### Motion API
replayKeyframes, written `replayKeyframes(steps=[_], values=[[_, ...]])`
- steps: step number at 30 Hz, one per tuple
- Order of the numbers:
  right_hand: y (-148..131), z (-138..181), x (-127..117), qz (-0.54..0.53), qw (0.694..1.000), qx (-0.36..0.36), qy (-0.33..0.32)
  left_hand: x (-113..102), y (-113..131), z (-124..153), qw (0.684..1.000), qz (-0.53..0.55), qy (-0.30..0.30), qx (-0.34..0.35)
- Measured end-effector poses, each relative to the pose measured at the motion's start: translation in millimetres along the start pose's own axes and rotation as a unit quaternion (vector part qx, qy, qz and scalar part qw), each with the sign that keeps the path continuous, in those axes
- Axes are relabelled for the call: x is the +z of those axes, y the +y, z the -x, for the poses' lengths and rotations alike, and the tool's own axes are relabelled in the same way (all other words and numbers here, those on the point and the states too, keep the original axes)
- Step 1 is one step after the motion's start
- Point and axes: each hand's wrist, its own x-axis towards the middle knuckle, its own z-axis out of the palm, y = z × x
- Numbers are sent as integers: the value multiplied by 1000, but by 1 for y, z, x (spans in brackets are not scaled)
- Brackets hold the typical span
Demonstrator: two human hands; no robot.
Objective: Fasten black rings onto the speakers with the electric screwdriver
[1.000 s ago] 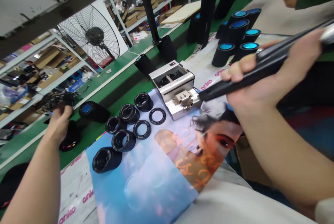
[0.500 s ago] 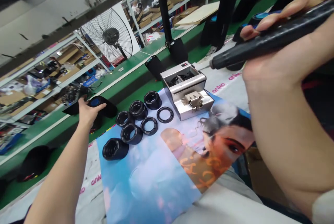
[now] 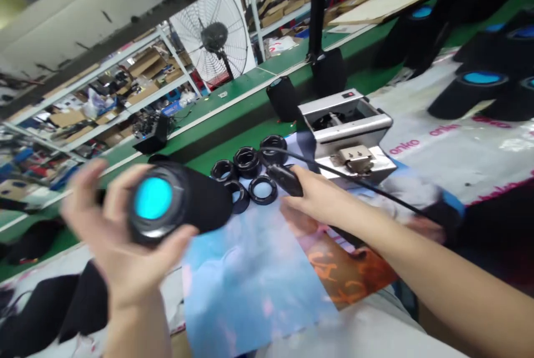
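Observation:
My left hand (image 3: 120,235), blurred by motion, grips a black cylindrical housing (image 3: 208,199) by its end. A bright blue disc (image 3: 153,198) in that end faces me. My right hand (image 3: 311,194) is closed around a black electric screwdriver (image 3: 286,179), whose cord (image 3: 354,177) loops back over my forearm. Its tip cannot be made out. Just beyond the screwdriver, several black threaded rings (image 3: 247,162) rest on a printed poster (image 3: 250,286). A flatter black ring (image 3: 263,190) lies close to the screwdriver. Part of the ring group is hidden behind the housing.
A silver metal box device (image 3: 348,138) stands at the poster's far right corner. More black housings (image 3: 467,97) with blue ends stand at the right. Dark cloth-like shapes (image 3: 58,302) lie lower left. A black post (image 3: 317,8) rises beyond the green bench (image 3: 250,77).
My left hand has lifted a black housing from the bench and brought it nearer. My right hand has swung down and left with the screwdriver, over the poster. The view has shifted left.

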Motion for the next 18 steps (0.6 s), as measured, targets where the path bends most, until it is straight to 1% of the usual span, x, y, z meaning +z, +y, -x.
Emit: replayKeyframes(steps=[1, 2, 3, 6, 8, 9, 11, 13, 16, 18], values=[[3, -6, 8, 47, 999, 6, 17, 11, 13, 21, 999, 23, -43, 1], [6, -11, 16, 88, 996, 12, 31, 24, 23, 41, 994, 45, -86, -47], [10, -16, 22, 124, 991, 17, 39, 38, 31, 59, 987, 75, -114, -87], [18, -24, 35, 204, 977, 29, 51, 77, 39, 99, 962, 166, -126, -179], [22, -24, 38, 234, 970, 25, 55, 94, 39, 114, 938, 211, -131, -242], [24, -23, 38, 243, 968, 21, 57, 99, 38, 118, 926, 231, -134, -269], [28, -21, 39, 253, 965, 16, 60, 102, 38, 121, 904, 262, -140, -307], [31, -18, 40, 255, 965, 14, 66, 98, 38, 118, 889, 275, -157, -330], [29, -12, 35, 232, 969, -2, 87, 88, 38, 110, 866, 292, -218, -341], [21, -1, 24, 199, 973, -11, 117, 86, 38, 105, 859, 304, -242, -334]])
